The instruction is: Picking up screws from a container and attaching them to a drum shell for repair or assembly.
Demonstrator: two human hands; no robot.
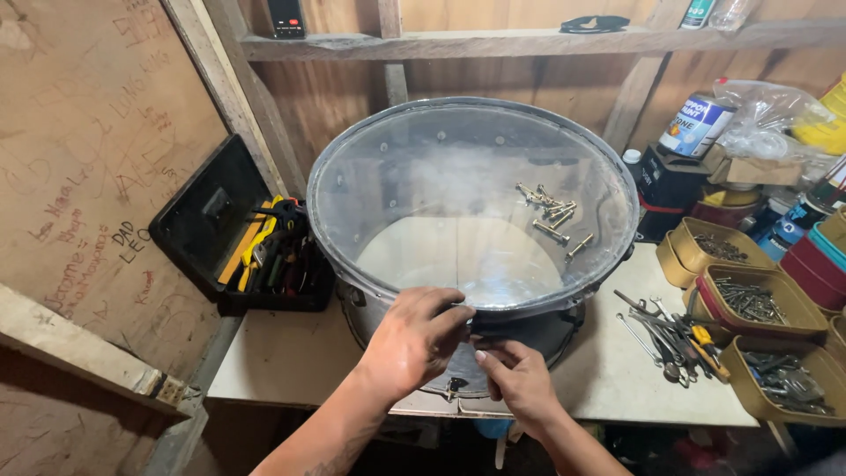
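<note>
A large round drum [471, 207] with a clear, glossy head and metal shell lies on a pale worktable [282, 357], its head tilted up toward the viewer. A pile of short metal bolts [551, 214] rests on the head, right of centre. Left of the drum, an open black toolbox [233, 229] leans against the wooden wall. Right of the drum lie loose wrenches [665, 335] and tan trays of hardware [749, 300]. At the drum's near rim, the left hand [414, 339] curls narrowly over the hoop; the right hand [520, 379] pinches something small there, probably a lug.
</note>
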